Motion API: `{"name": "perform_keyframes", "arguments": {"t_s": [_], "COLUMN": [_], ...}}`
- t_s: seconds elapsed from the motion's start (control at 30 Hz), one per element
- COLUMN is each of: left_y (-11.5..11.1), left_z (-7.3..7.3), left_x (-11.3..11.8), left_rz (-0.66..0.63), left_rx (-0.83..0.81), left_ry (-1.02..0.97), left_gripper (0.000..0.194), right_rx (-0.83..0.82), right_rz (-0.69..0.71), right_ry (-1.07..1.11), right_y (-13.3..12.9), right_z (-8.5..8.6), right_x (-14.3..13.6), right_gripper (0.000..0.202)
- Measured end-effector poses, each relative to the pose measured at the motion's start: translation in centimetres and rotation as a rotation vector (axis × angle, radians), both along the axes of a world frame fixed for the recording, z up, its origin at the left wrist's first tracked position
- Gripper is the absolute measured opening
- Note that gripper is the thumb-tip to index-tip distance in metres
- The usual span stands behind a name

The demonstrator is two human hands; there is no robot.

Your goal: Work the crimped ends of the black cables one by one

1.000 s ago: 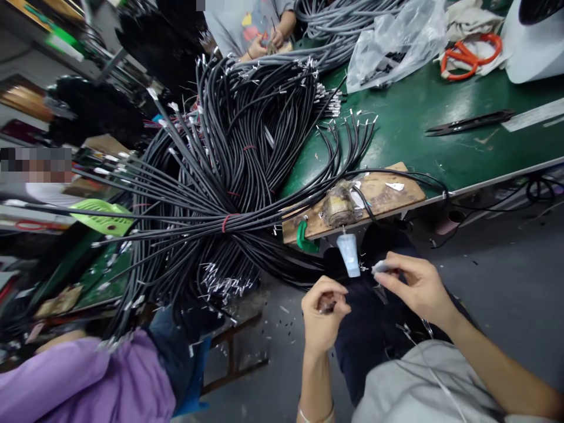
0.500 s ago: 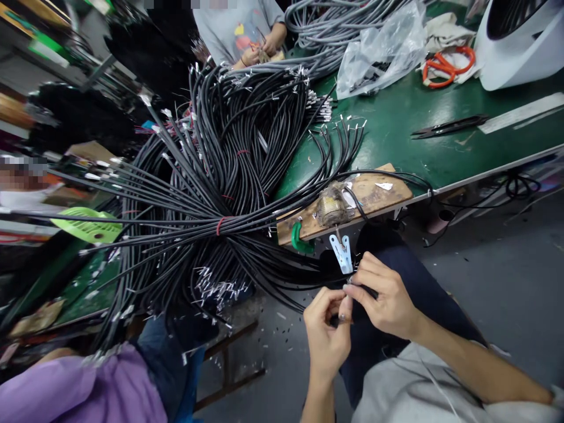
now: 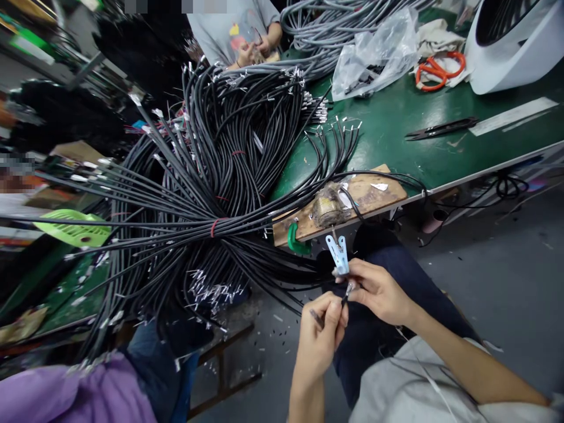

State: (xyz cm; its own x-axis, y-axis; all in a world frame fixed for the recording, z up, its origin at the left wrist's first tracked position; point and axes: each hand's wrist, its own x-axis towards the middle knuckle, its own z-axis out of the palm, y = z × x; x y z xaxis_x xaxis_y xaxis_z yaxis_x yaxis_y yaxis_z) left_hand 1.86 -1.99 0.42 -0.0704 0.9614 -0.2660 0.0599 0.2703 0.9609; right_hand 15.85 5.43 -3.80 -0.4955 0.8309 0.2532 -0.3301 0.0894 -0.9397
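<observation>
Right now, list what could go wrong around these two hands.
The right hand is close to the blue clip on the rod; if the rod turned, the clip might knock the fingers. The left hand pinches a thin dark cable end, which could slip. Black cables spread beneath the wooden board toward the hands, and may snag.

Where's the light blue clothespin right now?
In the head view, the light blue clothespin hangs just below the motor on the wooden board, right above the fingers of the right hand.
</observation>
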Motion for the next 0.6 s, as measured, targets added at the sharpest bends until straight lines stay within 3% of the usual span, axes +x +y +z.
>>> {"name": "perform_keyframes", "arguments": {"t_s": [0.1, 0.27, 0.4, 0.43, 0.5, 0.6], "left_y": [0.3, 0.3, 0.3, 0.3, 0.6, 1.3], "left_z": [0.3, -0.9, -1.6, -1.6, -1.2, -0.5], "left_x": [0.1, 0.6, 0.7, 0.6, 0.3, -0.2], "left_rz": [-0.021, -0.024, 0.033, 0.041, 0.038, 0.0], "left_rx": [-0.06, 0.08, 0.138, 0.147, 0.209, 0.397], "left_ry": [-0.075, -0.164, -0.181, -0.149, -0.019, 0.198], "left_gripper": [0.047, 0.036, 0.031, 0.029, 0.024, 0.015], "right_rx": [0.057, -0.237, -0.011, 0.036, -0.065, -0.508], "right_rz": [-0.022, -0.031, -0.3, -0.314, -0.172, 0.258], "right_ry": [-0.008, 0.163, 0.1, 0.077, 0.089, 0.176], "right_y": [0.2, -1.1, -1.5, -1.4, -0.8, 0.4], "right_z": [0.2, 0.4, 0.7, 0.8, 0.8, 0.8], "right_x": [-0.1, -1.4, -1.2, -1.0, -0.5, 0.2], "right_gripper": [0.021, 0.034, 0.022, 0.019, 0.018, 0.027]}}
